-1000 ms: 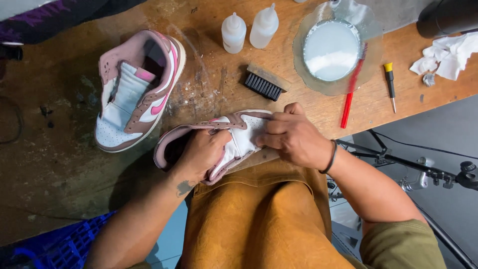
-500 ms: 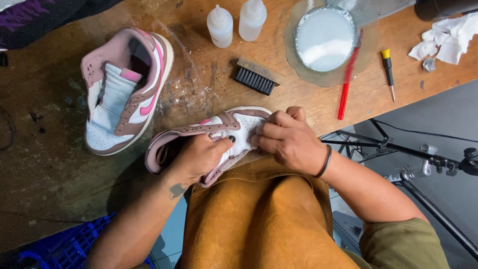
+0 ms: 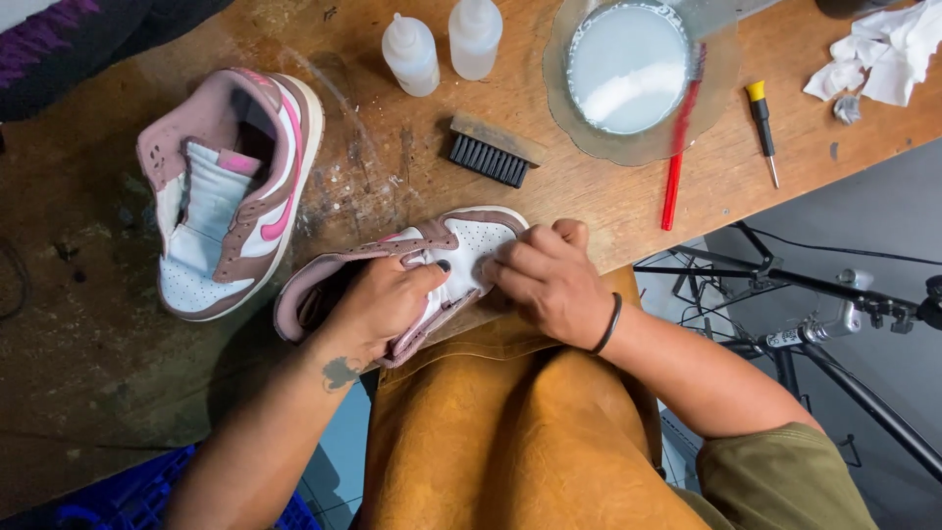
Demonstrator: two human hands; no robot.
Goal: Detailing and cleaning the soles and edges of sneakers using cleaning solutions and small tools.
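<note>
Head view, left hand: the left hand lies over the middle of the pink and white shoe, its grip clenched around the laced part, thumb pressing on the white side panel.
Head view, right hand: the right hand is closed over the toe side of the same shoe, fingers curled; if a cloth is inside the grip I cannot tell.
Head view, shoe in hand: it rests at the near edge of the tabletop, partly over the person's brown apron, toe pointing to about 1 o'clock.
Head view, what changed: compared with one second ago, the right hand has slid from the white toe box toward 4 o'clock, so more of the perforated toe shows now; the left hand has moved very little.
Head view, meaning: I judge this as a rubbing stroke on the toe area, so the cleaning is in progress and not finished.
Head view, second shoe: the other shoe lies at 10 o'clock from the hands, well apart, untouched.
Head view, tools: a brush lies at 12 o'clock, two squeeze bottles behind it, a bowl of white liquid at 1 o'clock with a red stick on its rim.
</note>
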